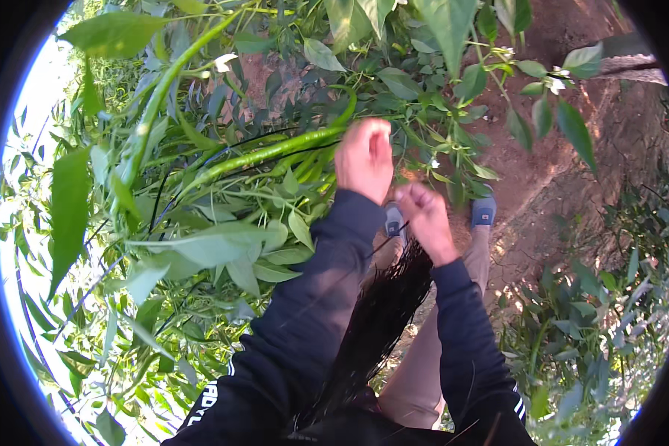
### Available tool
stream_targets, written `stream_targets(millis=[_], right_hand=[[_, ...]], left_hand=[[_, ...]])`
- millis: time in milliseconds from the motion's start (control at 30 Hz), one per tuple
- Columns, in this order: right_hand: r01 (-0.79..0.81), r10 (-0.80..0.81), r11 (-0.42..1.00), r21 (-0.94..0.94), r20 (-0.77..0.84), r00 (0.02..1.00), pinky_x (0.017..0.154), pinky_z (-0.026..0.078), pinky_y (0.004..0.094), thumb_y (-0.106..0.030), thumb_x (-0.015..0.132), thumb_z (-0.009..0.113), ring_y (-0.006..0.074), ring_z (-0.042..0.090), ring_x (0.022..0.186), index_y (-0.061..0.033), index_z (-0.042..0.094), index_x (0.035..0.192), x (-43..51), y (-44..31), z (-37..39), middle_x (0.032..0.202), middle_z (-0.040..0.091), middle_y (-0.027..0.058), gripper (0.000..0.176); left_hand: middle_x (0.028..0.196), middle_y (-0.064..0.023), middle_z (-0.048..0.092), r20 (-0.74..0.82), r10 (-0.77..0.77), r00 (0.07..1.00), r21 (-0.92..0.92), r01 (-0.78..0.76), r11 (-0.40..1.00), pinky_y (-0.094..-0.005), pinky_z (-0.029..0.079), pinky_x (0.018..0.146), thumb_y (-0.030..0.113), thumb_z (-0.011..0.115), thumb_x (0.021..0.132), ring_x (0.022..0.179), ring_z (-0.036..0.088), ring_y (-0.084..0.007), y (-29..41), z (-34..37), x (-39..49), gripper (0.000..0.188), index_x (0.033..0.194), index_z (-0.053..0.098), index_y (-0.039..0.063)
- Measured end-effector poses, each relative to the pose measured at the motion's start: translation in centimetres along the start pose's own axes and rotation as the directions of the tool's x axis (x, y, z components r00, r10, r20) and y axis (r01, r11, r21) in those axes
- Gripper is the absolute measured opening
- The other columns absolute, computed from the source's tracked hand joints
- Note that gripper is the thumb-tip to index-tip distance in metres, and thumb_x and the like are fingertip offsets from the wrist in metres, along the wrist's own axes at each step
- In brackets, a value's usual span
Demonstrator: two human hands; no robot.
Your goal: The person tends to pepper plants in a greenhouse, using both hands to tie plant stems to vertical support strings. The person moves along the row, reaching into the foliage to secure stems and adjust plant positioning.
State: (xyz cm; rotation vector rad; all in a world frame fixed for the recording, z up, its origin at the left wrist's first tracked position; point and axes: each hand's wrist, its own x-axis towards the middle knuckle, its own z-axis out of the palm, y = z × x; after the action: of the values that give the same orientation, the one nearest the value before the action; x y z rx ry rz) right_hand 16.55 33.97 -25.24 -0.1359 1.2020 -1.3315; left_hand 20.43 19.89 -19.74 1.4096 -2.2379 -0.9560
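My left hand [366,159] is raised beside the pepper plant, its fingers curled in. A long green chili pepper [267,151] reaches up to this hand's edge. A thin black cord [306,148] runs along the pepper and meets the hand there; whether the fingers grip it is hidden. Lower and to the right, my right hand [426,223] has thumb and fingers pinched together on a black strand [390,238] that trails down across my left sleeve. Below both hands hangs a thick bundle of black strands [384,312], coming from my waist between the forearms.
Dense pepper foliage [200,318] fills the left, with another long pepper [161,95] close to the camera. Leafy stems with white flowers [554,83] hang at upper right. My shoes [483,209] stand on bare reddish soil [541,206]. More plants [585,323] grow at lower right.
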Motion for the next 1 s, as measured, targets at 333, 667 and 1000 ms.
stream_targets(millis=[333, 667, 1000], right_hand=[[0.040, -0.039, 0.999, 0.006, -0.050, 0.998, 0.071, 0.045, 0.0214, -0.010, 0.093, 0.059, 0.0063, 0.057, 0.079, -0.0034, 0.066, 0.099, 7.9, 2.9, -1.8, 0.088, 0.064, -0.0023, 0.011], [-0.207, 0.378, 0.798, 0.567, -0.201, 0.904, 0.070, 0.052, 0.0290, -0.021, 0.093, 0.061, 0.0181, 0.063, 0.084, -0.0053, 0.058, 0.109, 18.9, 14.9, -7.3, 0.099, 0.064, 0.0072, 0.023], [0.125, 0.015, 0.442, 0.888, -0.146, 0.989, 0.096, 0.047, 0.0442, -0.018, 0.095, 0.051, 0.0265, 0.058, 0.110, -0.0041, 0.059, 0.111, 21.8, 13.5, -7.1, 0.120, 0.060, 0.0106, 0.022]], left_hand=[[0.118, -0.0111, 0.062, 0.124, -0.479, 0.869, 0.925, 0.074, 0.374, -0.0518, 0.041, 0.094, 0.043, 0.068, 0.079, 0.115, 0.056, -0.0285, -8.4, -4.4, 6.1, 0.049, 0.119, 0.060, 0.015], [0.107, -0.0107, 0.066, 0.233, -0.598, 0.767, 0.940, -0.021, 0.340, -0.0478, 0.050, 0.084, 0.046, 0.061, 0.085, 0.104, 0.062, -0.0303, -9.8, -10.4, -0.6, 0.045, 0.120, 0.057, 0.018], [0.114, -0.0098, 0.064, 0.276, -0.478, 0.834, 0.811, 0.066, 0.582, -0.0520, 0.044, 0.088, 0.035, 0.065, 0.083, 0.107, 0.060, -0.0308, -13.7, -14.3, -5.5, 0.043, 0.120, 0.058, 0.013]])
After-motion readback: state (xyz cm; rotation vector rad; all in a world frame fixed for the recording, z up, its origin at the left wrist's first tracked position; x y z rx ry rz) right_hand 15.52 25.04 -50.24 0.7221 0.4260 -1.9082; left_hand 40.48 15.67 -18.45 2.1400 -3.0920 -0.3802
